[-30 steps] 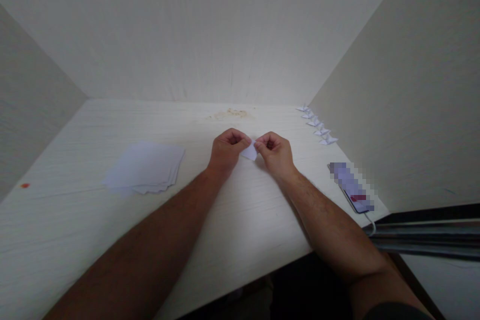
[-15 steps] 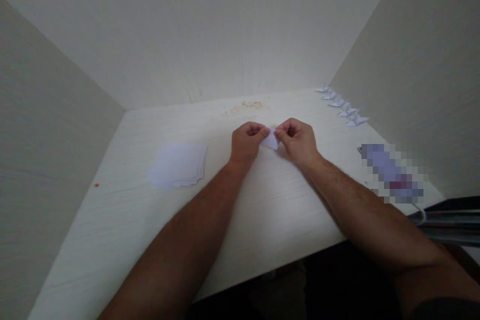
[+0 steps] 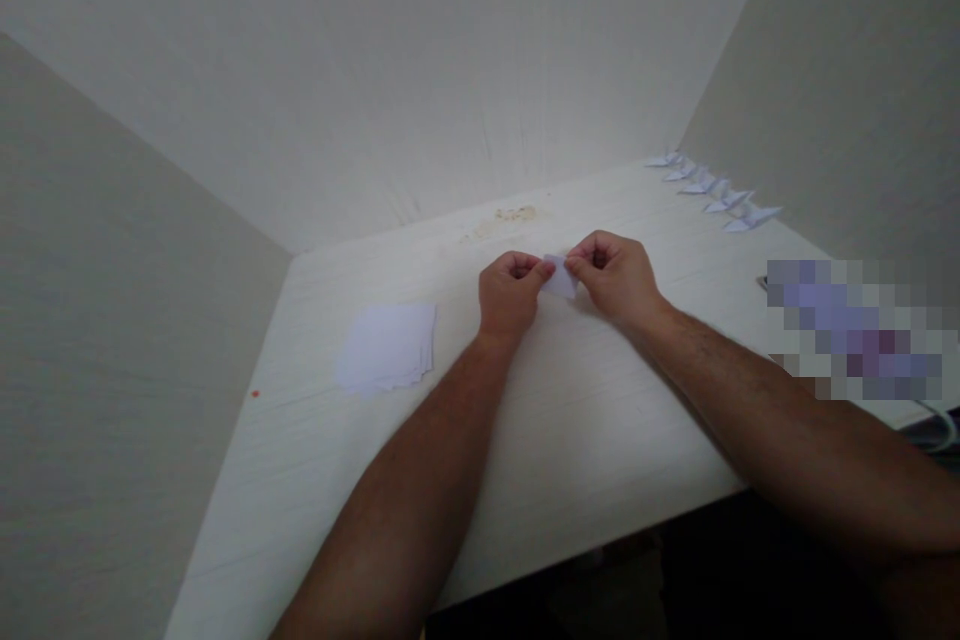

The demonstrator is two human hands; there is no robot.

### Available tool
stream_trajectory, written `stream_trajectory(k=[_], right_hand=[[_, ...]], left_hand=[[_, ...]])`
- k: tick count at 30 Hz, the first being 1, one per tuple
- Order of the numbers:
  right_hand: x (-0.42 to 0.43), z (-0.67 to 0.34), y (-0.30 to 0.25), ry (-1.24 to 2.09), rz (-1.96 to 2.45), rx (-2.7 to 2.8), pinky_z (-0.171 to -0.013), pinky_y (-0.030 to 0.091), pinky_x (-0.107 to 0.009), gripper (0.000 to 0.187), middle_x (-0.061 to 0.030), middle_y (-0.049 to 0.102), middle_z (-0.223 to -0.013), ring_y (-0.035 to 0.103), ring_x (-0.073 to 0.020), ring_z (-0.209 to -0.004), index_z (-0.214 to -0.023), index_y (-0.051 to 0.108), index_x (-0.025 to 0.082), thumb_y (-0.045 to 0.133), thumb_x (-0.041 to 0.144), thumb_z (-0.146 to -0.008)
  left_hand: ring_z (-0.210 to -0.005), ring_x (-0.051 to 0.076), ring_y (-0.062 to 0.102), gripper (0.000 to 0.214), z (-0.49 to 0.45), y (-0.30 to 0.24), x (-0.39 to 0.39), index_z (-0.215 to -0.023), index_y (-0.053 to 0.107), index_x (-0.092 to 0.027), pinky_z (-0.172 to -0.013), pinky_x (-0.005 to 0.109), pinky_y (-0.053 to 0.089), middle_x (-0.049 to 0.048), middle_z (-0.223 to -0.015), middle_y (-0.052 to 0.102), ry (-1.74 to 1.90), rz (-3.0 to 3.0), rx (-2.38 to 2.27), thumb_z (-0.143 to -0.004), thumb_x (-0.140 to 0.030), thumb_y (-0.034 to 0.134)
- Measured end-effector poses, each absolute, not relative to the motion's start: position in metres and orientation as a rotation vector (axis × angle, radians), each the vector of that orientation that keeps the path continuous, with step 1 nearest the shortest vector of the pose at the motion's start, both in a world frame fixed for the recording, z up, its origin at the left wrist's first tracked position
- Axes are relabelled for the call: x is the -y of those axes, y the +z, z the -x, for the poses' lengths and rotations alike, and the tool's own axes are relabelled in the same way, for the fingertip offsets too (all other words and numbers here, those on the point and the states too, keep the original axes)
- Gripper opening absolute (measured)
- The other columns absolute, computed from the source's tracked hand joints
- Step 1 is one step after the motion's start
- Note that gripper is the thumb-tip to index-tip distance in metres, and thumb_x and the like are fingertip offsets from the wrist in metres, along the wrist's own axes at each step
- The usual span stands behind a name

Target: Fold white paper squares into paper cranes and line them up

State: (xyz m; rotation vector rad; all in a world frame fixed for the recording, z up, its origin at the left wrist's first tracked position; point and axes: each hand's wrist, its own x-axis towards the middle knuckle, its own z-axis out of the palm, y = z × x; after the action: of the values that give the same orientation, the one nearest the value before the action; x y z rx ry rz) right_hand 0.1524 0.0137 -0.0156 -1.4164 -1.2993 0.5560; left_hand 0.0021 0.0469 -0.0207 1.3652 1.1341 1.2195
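Note:
A small piece of white paper [image 3: 559, 278], seemingly folded, is held between my two hands above the middle of the table. My left hand [image 3: 513, 292] pinches its left edge between thumb and curled fingers. On the other side, my right hand [image 3: 616, 275] grips the upper right edge the same way. The fingertips hide part of the paper, so its fold lines cannot be made out. Left of my left forearm lies a loose stack of white paper sheets [image 3: 388, 345].
Several folded white paper cranes [image 3: 752, 216] stand in a row along the right wall. A blurred-out flat object [image 3: 840, 320] with a cable lies at the right of the white table [image 3: 585, 460]. Walls rise behind and on both sides. A small red spot [image 3: 256, 394] marks the left.
The camera view has turned and tilted a little, shifting the whole scene. Both hands keep their pinch on the paper, which shows slightly more between the fingertips.

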Motion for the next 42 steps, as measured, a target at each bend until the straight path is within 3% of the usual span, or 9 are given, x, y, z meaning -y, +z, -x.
stream_trajectory(k=[9, 13, 19, 26, 42], right_hand=[[-0.016, -0.154, -0.015, 0.619, 1.378, 1.274, -0.054, 0.037, -0.027, 0.011, 0.0017, 0.059, -0.060, 0.049, -0.0113, -0.055, -0.070, 0.063, 0.019, 0.068, 0.028, -0.074], [-0.016, -0.154, -0.014, 0.602, 1.390, 1.260, -0.055, 0.037, -0.027, 0.010, 0.0018, 0.060, -0.061, 0.050, -0.0112, -0.056, -0.070, 0.062, 0.019, 0.066, 0.026, -0.075], [-0.022, -0.157, -0.012, 0.558, 1.363, 1.292, -0.055, 0.036, -0.026, 0.008, 0.0026, 0.058, -0.062, 0.049, -0.0104, -0.057, -0.071, 0.061, 0.019, 0.065, 0.023, -0.076], [-0.027, -0.159, -0.012, 0.622, 1.345, 1.348, -0.062, 0.041, -0.026, 0.006, 0.0018, 0.058, -0.069, 0.054, -0.0119, -0.067, -0.076, 0.061, 0.019, 0.063, 0.022, -0.081], [-0.028, -0.157, -0.012, 0.572, 1.412, 1.355, -0.069, 0.042, -0.028, 0.007, 0.0021, 0.054, -0.070, 0.053, -0.0133, -0.073, -0.074, 0.058, 0.019, 0.062, 0.020, -0.081]], left_hand=[[-0.052, 0.010, 0.052, 0.018, 0.003, -0.021, -0.048, -0.073, 0.069, -0.017, -0.053, 0.022, 0.040, -0.0012, -0.060, 0.063, 1.013, -1.561, -1.002, -0.076, -0.034, 0.072], [-0.049, 0.009, 0.049, 0.026, 0.002, -0.019, -0.046, -0.067, 0.066, -0.017, -0.049, 0.022, 0.035, 0.0002, -0.058, 0.064, 0.935, -1.625, -1.088, -0.080, -0.039, 0.068], [-0.044, 0.008, 0.041, 0.037, -0.001, -0.013, -0.043, -0.055, 0.058, -0.018, -0.046, 0.023, 0.030, -0.0033, -0.046, 0.051, 0.993, -1.710, -1.167, -0.083, -0.040, 0.065], [-0.051, 0.008, 0.051, 0.015, -0.003, -0.014, -0.045, -0.072, 0.069, -0.016, -0.051, 0.021, 0.040, 0.0000, -0.063, 0.066, 1.046, -1.621, -1.006, -0.075, -0.031, 0.071], [-0.044, 0.008, 0.045, 0.018, -0.007, -0.010, -0.043, -0.065, 0.065, -0.015, -0.044, 0.020, 0.033, 0.0007, -0.053, 0.059, 0.863, -1.629, -1.056, -0.075, -0.029, 0.068]])
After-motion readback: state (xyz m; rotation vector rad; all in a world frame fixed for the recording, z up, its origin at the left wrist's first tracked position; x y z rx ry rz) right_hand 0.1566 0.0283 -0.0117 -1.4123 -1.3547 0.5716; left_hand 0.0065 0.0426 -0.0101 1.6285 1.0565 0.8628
